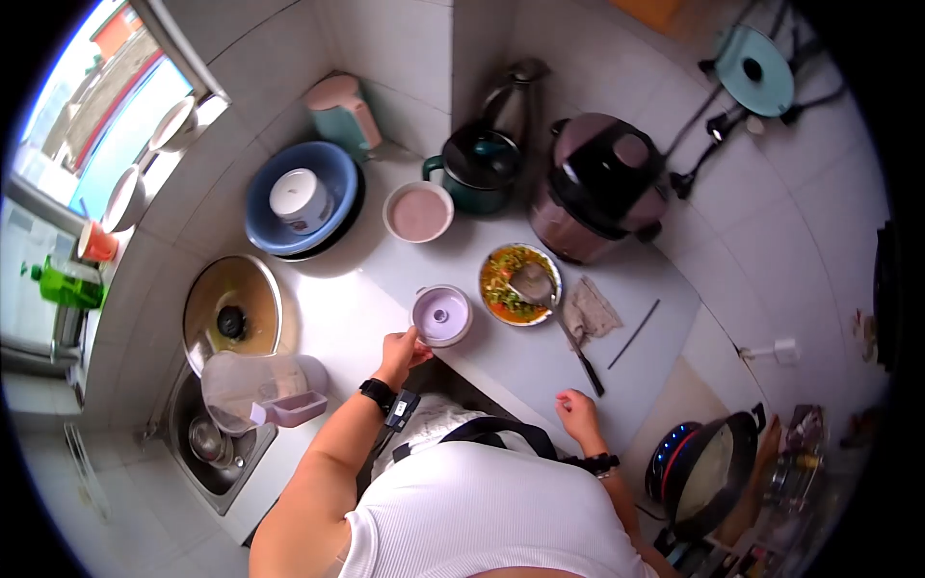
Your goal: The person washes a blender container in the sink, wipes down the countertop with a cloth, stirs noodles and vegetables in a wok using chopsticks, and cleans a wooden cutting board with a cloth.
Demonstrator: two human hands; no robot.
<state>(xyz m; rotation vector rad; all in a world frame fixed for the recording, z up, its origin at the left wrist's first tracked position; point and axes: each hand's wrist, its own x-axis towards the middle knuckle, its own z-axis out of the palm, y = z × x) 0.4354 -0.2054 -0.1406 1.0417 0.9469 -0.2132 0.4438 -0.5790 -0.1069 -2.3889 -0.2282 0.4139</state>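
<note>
My left hand (400,354) is closed on the near edge of a small lilac lidded bowl (441,316), thumb and fingers at its rim. The bowl stands at the counter's front edge. My right hand (577,414) hovers by the counter's front edge, fingers curled in, with nothing visible in it. Ahead of it lies a ladle (578,356), its head resting in a bowl of chopped vegetables in reddish broth (496,279). A crumpled cloth (591,310) and a thin dark stick (633,334) lie to the right of the ladle.
Behind stand a pink bowl (419,213), a green pot (472,188) and a pressure cooker (597,188). On the left are a blue basin (342,178), a glass lid (207,299), a clear pitcher (226,385) and the sink (183,424). A pan (708,472) sits on the right.
</note>
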